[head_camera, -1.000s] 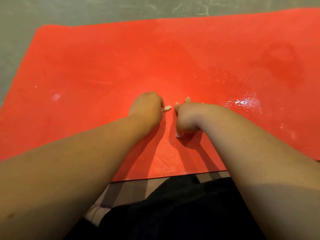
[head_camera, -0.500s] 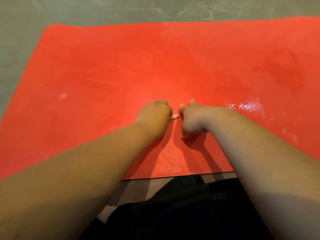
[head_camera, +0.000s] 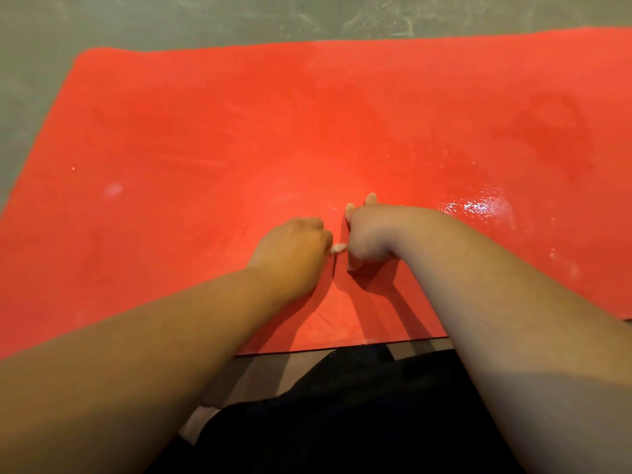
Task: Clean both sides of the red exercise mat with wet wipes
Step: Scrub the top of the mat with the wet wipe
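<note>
While both hands, left hand (head_camera: 294, 248) and right hand (head_camera: 369, 236), curl shut, one wipe (head_camera: 338, 248) shows between them on one mat (head_camera: 205, 131).

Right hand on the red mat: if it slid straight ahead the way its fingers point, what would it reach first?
Nothing stands in its path. The right hand would slide over bare red mat, then cross the mat's far edge onto the grey floor. The glossy wet patch looks just off to its right.

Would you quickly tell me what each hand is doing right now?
Left hand: closed in a fist on the red mat, a bit of white wipe showing at its edge.
Right hand: curled, knuckles down; holding anything cannot be told.
</note>
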A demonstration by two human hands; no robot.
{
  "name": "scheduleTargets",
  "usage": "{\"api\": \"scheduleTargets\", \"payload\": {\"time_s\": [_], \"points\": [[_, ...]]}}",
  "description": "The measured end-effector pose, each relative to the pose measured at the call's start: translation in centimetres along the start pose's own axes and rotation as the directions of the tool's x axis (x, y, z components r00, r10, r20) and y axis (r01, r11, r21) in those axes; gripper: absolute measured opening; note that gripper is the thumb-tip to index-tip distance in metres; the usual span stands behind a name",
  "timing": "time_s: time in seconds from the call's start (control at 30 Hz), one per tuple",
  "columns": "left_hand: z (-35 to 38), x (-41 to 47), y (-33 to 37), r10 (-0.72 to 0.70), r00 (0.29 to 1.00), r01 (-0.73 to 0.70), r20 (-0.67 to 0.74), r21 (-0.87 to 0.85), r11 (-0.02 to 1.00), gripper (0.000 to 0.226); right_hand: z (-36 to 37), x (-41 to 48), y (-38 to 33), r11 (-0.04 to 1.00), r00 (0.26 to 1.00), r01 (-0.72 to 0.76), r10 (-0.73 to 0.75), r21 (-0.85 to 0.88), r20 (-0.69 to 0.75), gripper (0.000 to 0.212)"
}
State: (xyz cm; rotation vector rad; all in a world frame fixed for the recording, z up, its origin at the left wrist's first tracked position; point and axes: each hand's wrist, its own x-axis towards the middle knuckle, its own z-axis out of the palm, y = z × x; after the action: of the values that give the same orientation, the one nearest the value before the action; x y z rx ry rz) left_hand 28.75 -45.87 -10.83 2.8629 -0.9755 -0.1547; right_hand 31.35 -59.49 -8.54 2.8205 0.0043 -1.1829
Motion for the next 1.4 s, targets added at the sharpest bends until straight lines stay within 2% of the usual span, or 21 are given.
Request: {"api": "scheduleTargets", "payload": {"time_s": [0.13,0.2,0.27,0.3,0.37,0.47,0.53,0.57,0.63,0.67,0.73,0.77,0.8,0.87,0.9,0.97,1.07,1.13,1.23,1.3,1.4], "points": [[-0.2,0.0,-2.0,0.090,0.992,-0.090,0.090,-0.005,0.996,0.024,-0.1,-0.2,-0.1,1.000,1.000,-0.008,0.008,0.010,-0.001,0.107],[0.0,2.4,-3.4,-0.046,0.999,0.045,0.024,0.046,0.998,0.021,0.0,-0.1,0.0,1.000,1.000,-0.013,0.013,0.028,-0.005,0.107],[0.3,4.0,-4.5,-0.273,0.959,0.274,-0.081,-0.001,0.962,0.022,-0.1,-0.2,0.0,0.999,1.000,-0.004,0.005,0.036,-0.013,0.106],[0.5,4.2,-4.5,-0.323,0.939,0.323,-0.116,-0.017,0.946,0.022,-0.1,-0.3,0.0,0.999,1.000,0.002,-0.001,0.032,-0.009,0.102],[0.8,2.8,-3.6,-0.210,0.965,0.211,-0.160,-0.013,0.977,0.022,-0.4,-0.7,-0.2,0.999,0.999,0.032,-0.031,0.014,-0.027,0.085],[0.9,-1.5,-1.5,0.161,0.981,-0.171,-0.112,-0.090,0.981,0.022,-1.1,-1.2,0.0,0.995,0.999,0.047,-0.047,-0.086,-0.007,0.068],[0.5,-1.8,-1.8,0.269,0.963,-0.270,-0.017,-0.109,0.957,0.024,-1.5,-1.6,-0.1,0.990,0.997,0.072,-0.073,-0.119,-0.003,0.060],[0.3,-1.3,-2.3,0.277,0.961,-0.275,0.022,-0.079,0.958,0.026,-1.3,-1.8,-0.3,0.988,0.998,0.063,-0.065,-0.144,-0.011,0.065],[0.2,0.2,-3.6,0.146,0.989,-0.147,0.019,0.022,0.989,0.026,-0.7,-2.0,-0.4,0.987,0.998,0.056,-0.060,-0.150,-0.019,0.089],[0.2,1.1,-4.3,0.008,1.000,-0.007,-0.022,0.054,0.998,0.025,-0.5,-2.1,-0.4,0.992,0.999,0.028,-0.030,-0.124,-0.017,0.097],[0.5,2.5,-4.6,-0.260,0.959,0.263,-0.112,0.012,0.965,0.023,-0.3,-1.8,0.0,0.997,1.000,0.025,-0.026,-0.069,-0.012,0.097],[0.6,3.0,-3.8,-0.280,0.951,0.280,-0.130,-0.021,0.960,0.023,-0.3,-1.8,0.3,0.998,0.999,0.026,-0.028,-0.055,-0.045,0.089],[0.9,3.3,-2.7,-0.216,0.969,0.212,-0.120,-0.044,0.976,0.022,-0.5,-1.7,0.8,0.998,0.997,0.033,-0.036,-0.050,-0.071,0.075],[1.2,3.0,-1.0,0.026,0.996,-0.034,-0.084,-0.096,0.995,0.023,-1.3,-2.1,1.6,0.997,0.991,0.038,-0.046,-0.065,-0.123,0.046],[1.0,2.6,-1.0,0.128,0.989,-0.136,-0.075,-0.114,0.984,0.026,-1.7,-2.4,2.1,0.997,0.990,0.026,-0.036,-0.074,-0.134,0.039],[0.3,2.9,-2.7,0.176,0.981,-0.184,-0.080,-0.103,0.978,0.032,-1.9,-2.6,2.5,0.995,0.991,0.013,-0.027,-0.103,-0.128,0.038],[-0.1,3.5,-5.0,-0.037,0.991,0.024,-0.127,-0.104,0.994,0.023,-1.5,-2.5,2.1,0.999,0.985,0.035,-0.041,-0.038,-0.165,0.040],[-0.1,3.2,-3.9,-0.129,0.984,0.089,-0.125,-0.288,0.954,0.018,-1.4,-2.2,1.8,0.998,0.980,0.036,-0.026,0.050,-0.197,0.040],[-0.8,1.8,-2.3,-0.177,0.984,0.140,-0.016,-0.540,0.830,0.014,-1.0,-1.9,2.1,0.969,0.944,0.054,0.029,0.242,-0.330,0.041],[-1.7,0.8,-3.0,-0.241,0.968,0.161,-0.069,-0.563,0.811,0.018,-0.3,-1.5,2.1,0.898,0.890,0.140,0.070,0.417,-0.451,0.050],[-2.6,-0.7,-5.4,-0.343,0.939,0.300,-0.034,-0.408,0.862,0.030,1.2,-0.6,0.1,0.898,0.835,0.307,-0.095,0.316,-0.542,0.048]]}}
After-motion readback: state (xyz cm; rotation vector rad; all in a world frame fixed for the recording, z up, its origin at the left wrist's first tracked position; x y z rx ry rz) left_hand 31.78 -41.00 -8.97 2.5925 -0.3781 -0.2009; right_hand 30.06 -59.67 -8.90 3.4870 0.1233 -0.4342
